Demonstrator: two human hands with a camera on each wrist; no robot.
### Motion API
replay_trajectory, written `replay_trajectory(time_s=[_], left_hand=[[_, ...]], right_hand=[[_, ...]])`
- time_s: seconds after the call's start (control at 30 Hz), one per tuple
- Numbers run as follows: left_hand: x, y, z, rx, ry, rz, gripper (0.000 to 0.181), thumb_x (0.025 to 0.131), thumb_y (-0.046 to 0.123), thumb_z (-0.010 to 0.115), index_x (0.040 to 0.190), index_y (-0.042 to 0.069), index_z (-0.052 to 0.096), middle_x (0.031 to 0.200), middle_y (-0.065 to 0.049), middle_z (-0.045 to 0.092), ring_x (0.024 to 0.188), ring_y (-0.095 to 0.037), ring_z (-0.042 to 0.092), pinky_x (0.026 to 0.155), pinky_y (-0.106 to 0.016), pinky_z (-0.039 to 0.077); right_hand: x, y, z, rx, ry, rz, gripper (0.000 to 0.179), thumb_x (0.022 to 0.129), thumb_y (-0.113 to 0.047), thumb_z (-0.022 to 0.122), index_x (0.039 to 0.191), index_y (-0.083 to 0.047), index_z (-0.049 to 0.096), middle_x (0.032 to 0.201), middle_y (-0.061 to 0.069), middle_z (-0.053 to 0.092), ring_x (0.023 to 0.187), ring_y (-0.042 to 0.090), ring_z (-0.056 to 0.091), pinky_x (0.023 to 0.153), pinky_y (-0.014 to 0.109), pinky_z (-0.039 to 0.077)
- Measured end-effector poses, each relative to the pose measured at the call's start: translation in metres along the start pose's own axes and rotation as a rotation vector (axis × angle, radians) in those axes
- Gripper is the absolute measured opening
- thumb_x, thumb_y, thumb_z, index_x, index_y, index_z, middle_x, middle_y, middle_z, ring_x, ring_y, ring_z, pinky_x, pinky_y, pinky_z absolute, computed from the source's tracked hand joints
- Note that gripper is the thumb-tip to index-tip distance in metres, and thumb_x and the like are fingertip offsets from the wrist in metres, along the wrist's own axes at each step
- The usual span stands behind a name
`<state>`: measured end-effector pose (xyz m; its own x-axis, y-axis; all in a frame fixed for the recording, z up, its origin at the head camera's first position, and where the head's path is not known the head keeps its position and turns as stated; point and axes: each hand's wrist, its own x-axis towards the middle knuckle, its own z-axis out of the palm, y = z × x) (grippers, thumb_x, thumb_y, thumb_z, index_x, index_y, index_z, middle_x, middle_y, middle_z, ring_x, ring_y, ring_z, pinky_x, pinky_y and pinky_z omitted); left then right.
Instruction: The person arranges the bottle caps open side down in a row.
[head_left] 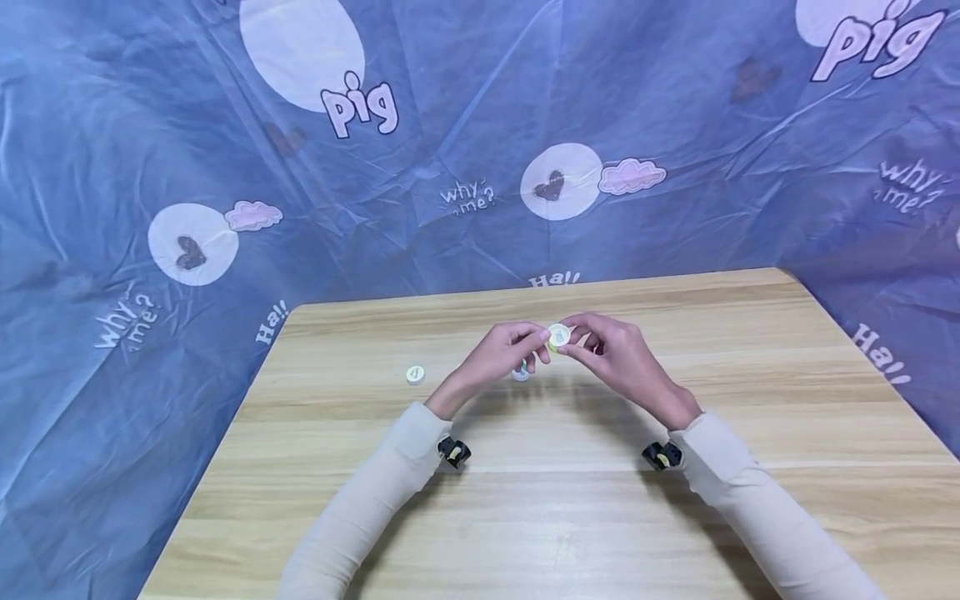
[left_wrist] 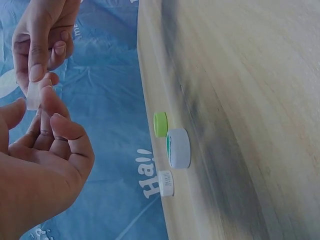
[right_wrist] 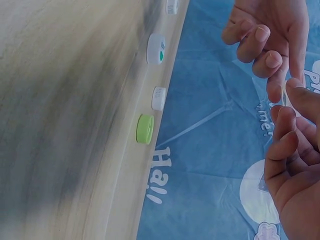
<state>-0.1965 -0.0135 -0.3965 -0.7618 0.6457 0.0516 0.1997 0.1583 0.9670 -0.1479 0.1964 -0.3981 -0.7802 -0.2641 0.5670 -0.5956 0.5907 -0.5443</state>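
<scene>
A small round white disc [head_left: 558, 336] with a printed face and a yellow-green lower edge is held up above the table between both hands. My right hand [head_left: 615, 354] pinches its right side between thumb and fingertips. From the other side, my left hand [head_left: 501, 357] pinches its left edge with thumb and index finger. Edge-on in the left wrist view, the disc [left_wrist: 33, 95] looks like a thin pale piece, partly covered by fingers. Below the left hand, a white-and-blue round piece [head_left: 521, 375] lies on the table, half hidden by the fingers.
Left of the hands lies a small white cap-like piece [head_left: 416, 375] with a printed top. The left wrist view also shows a lime-green round piece [left_wrist: 160, 124] beside a larger white one [left_wrist: 179, 148]. A blue printed cloth [head_left: 450, 167] hangs behind the wooden table [head_left: 510, 517].
</scene>
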Motion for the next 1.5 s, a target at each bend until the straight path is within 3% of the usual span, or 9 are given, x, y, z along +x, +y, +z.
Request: replay_trajectory(time_s=[0.37, 0.63, 1.03, 1.3, 1.5], left_hand=[[0.000, 0.003, 0.000, -0.052, 0.012, -0.063, 0.031, 0.097, 0.026, 0.055, 0.110, 0.000, 0.065, 0.082, -0.007, 0.065, 0.065, -0.020, 0.054, 0.052, -0.023, 0.043], [-0.011, 0.026, 0.003, -0.038, 0.045, -0.076, 0.025, 0.097, 0.017, 0.055, 0.108, -0.003, 0.065, 0.079, -0.008, 0.064, 0.063, -0.019, 0.054, 0.053, -0.022, 0.044], [-0.012, 0.026, 0.004, -0.006, 0.071, -0.079, 0.024, 0.097, 0.018, 0.056, 0.108, -0.001, 0.065, 0.078, -0.007, 0.064, 0.061, -0.016, 0.054, 0.053, -0.022, 0.045], [-0.015, 0.033, 0.003, 0.084, 0.114, -0.039, 0.025, 0.097, 0.019, 0.056, 0.109, 0.000, 0.065, 0.082, -0.013, 0.065, 0.069, -0.032, 0.057, 0.054, -0.023, 0.043], [-0.016, 0.033, 0.005, 0.145, 0.151, 0.024, 0.024, 0.097, 0.018, 0.056, 0.108, -0.001, 0.066, 0.082, -0.016, 0.066, 0.070, -0.038, 0.058, 0.059, -0.041, 0.048]], right_hand=[[0.000, -0.001, 0.001, 0.003, -0.013, 0.001, 0.032, 0.082, -0.015, 0.076, 0.110, -0.006, 0.065, 0.078, -0.005, 0.066, 0.060, 0.004, 0.058, 0.054, 0.021, 0.049], [0.000, -0.001, 0.003, 0.006, -0.017, -0.002, 0.033, 0.081, -0.015, 0.076, 0.111, -0.006, 0.065, 0.078, -0.005, 0.066, 0.059, 0.004, 0.058, 0.053, 0.021, 0.049], [0.000, -0.002, 0.006, 0.006, -0.029, -0.002, 0.034, 0.083, -0.015, 0.075, 0.113, -0.007, 0.063, 0.079, -0.004, 0.066, 0.060, 0.005, 0.059, 0.054, 0.022, 0.050], [-0.001, 0.000, 0.003, 0.045, -0.051, 0.127, 0.032, 0.089, -0.023, 0.068, 0.115, -0.007, 0.062, 0.080, -0.002, 0.067, 0.057, 0.009, 0.060, 0.051, 0.026, 0.049], [-0.003, 0.003, 0.001, 0.102, -0.069, 0.211, 0.025, 0.093, -0.029, 0.062, 0.110, -0.012, 0.065, 0.077, -0.004, 0.066, 0.055, 0.013, 0.058, 0.047, 0.027, 0.044]])
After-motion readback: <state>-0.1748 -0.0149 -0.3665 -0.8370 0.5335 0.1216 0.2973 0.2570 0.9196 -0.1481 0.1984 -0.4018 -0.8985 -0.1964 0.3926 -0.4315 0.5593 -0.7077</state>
